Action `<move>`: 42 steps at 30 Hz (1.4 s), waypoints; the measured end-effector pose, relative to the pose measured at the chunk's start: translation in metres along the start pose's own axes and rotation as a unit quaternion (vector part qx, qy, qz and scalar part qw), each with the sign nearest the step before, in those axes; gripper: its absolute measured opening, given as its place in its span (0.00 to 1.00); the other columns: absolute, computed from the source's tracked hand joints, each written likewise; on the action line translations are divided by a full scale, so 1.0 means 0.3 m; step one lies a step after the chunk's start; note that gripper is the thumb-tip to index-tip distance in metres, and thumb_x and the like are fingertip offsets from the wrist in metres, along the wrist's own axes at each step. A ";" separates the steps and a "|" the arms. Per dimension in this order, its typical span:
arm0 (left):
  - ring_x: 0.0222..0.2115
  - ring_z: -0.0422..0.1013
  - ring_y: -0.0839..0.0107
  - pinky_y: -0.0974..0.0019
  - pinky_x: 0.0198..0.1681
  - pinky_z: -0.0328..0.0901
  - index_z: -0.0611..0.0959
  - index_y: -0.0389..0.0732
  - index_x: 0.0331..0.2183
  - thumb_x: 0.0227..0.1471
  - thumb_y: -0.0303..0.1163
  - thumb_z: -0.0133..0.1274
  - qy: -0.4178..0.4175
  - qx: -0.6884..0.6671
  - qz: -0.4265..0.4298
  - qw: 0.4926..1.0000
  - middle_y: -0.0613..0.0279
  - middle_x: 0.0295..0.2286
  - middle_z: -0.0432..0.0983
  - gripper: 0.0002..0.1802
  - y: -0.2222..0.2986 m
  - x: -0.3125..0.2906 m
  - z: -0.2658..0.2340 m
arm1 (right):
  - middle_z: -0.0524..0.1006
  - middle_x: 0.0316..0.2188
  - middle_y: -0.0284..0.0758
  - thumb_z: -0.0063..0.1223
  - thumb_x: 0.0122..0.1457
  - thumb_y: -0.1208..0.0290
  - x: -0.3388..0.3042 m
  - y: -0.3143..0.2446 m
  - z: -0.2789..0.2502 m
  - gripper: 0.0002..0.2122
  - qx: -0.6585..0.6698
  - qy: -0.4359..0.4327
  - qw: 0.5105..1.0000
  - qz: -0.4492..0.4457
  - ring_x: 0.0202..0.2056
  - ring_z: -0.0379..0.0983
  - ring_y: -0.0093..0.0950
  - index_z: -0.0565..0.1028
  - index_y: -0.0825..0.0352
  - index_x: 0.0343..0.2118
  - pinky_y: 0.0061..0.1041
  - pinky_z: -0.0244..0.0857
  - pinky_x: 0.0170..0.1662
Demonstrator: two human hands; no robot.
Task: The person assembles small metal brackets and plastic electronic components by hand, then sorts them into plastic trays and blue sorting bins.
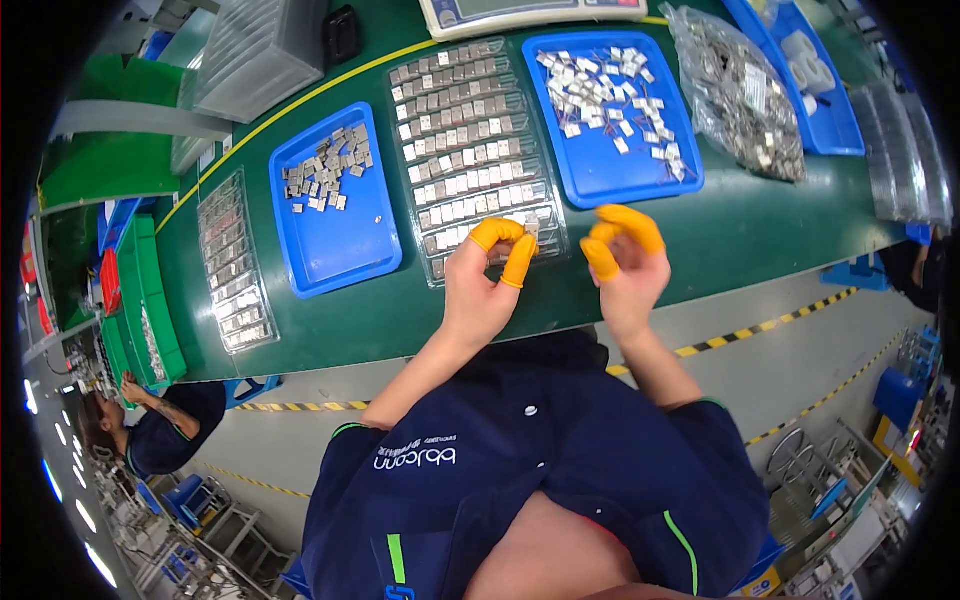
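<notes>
I am seeing a small, pale rectangular block (532,230) being pinched by my left hand (482,290), over the near right corner of a clear plastic tray (542,160) carrying block rows. My right hand (635,280) is curling its fingers above the green worktop (720,240), near its near edge; I cannot tell whether it is grasping anything. Blue rectangular plastic trays (340,243) are flanking the clear one.

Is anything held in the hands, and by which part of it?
The left hand seems to pinch a small pale part, exactly where is unclear; right hand: cannot tell.
</notes>
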State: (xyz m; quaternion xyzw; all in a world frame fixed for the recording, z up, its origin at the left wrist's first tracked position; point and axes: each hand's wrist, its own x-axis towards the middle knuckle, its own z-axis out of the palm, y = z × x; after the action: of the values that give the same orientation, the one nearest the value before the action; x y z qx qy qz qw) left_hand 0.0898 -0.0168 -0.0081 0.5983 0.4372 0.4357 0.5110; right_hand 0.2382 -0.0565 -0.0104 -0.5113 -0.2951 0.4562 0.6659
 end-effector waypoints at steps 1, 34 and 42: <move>0.26 0.72 0.74 0.74 0.31 0.65 0.73 0.32 0.30 0.48 0.23 0.51 0.007 -0.008 -0.015 1.000 0.59 0.25 0.74 0.05 0.002 -0.008 0.004 | 0.73 0.25 0.36 0.60 0.40 0.82 -0.030 0.002 0.009 0.13 -0.048 0.037 0.997 -0.051 0.24 0.69 0.29 0.75 0.70 0.33 0.21 0.64 0.28; 0.58 0.48 0.61 0.43 0.58 0.37 0.65 0.37 0.51 0.46 0.40 0.52 -0.178 0.478 0.146 0.848 0.55 0.52 0.59 0.31 -0.060 -0.147 -0.021 | 0.74 0.32 0.30 0.53 0.38 0.77 0.010 0.066 -0.057 0.09 -0.551 -0.140 0.750 -0.339 0.37 0.67 0.31 0.76 0.65 0.28 0.33 0.58 0.43; 0.57 0.49 0.62 0.49 0.58 0.39 0.66 0.37 0.49 0.47 0.39 0.51 -0.190 0.453 0.132 0.861 0.56 0.52 0.59 0.29 -0.068 -0.141 -0.017 | 0.74 0.32 0.31 0.52 0.37 0.78 0.010 0.072 -0.068 0.13 -0.524 -0.163 0.762 -0.345 0.37 0.68 0.32 0.77 0.65 0.30 0.32 0.61 0.41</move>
State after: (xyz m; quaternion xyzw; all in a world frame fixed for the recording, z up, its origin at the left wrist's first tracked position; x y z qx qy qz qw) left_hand 0.0732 -0.0546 -0.0310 0.8870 0.3977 0.1305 0.1949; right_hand 0.2503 -0.0607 -0.0374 -0.5620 -0.7487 0.0470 0.3484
